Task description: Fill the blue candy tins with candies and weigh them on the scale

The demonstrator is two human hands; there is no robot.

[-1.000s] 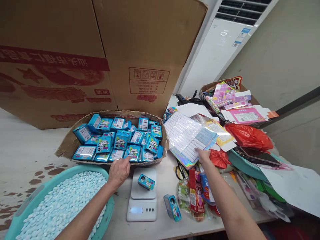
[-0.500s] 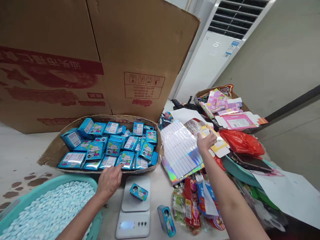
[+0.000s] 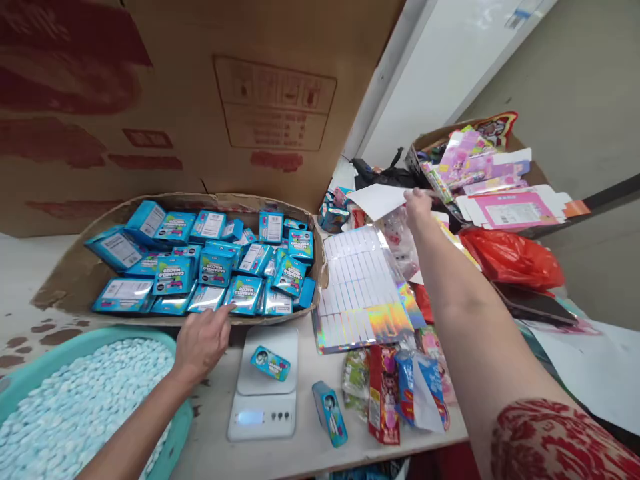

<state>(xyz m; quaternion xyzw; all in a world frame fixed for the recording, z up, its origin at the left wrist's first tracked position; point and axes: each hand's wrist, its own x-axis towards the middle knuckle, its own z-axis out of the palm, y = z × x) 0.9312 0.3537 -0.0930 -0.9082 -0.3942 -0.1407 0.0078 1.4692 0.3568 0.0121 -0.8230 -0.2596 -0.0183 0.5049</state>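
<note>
My right hand (image 3: 420,205) reaches to the back and pinches the right edge of a white sheet of paper (image 3: 377,199). Beneath the paper's front edge lies a shiny holographic sheet (image 3: 350,280) with printed rows. My left hand (image 3: 204,339) rests at the front rim of a cardboard tray (image 3: 65,283), index finger stretched toward the small blue candy boxes (image 3: 244,295) piled inside. Nothing shows in that hand, though its lower fingers are partly hidden. One blue box (image 3: 270,363) lies on a white digital scale (image 3: 265,413); another blue box (image 3: 330,413) stands beside it.
A teal basin (image 3: 183,427) of pale blue candies sits front left. Several candy packets (image 3: 384,393) lie right of the scale. Farther right are a red plastic bag (image 3: 510,260) and a carton (image 3: 537,167) of pink packaging. A large cardboard box (image 3: 175,80) stands behind the tray.
My right hand has moved back from above the yellow packaging and taken hold of the white paper, whose edge is now raised. My left hand stays by the tray; the view has shifted downward.
</note>
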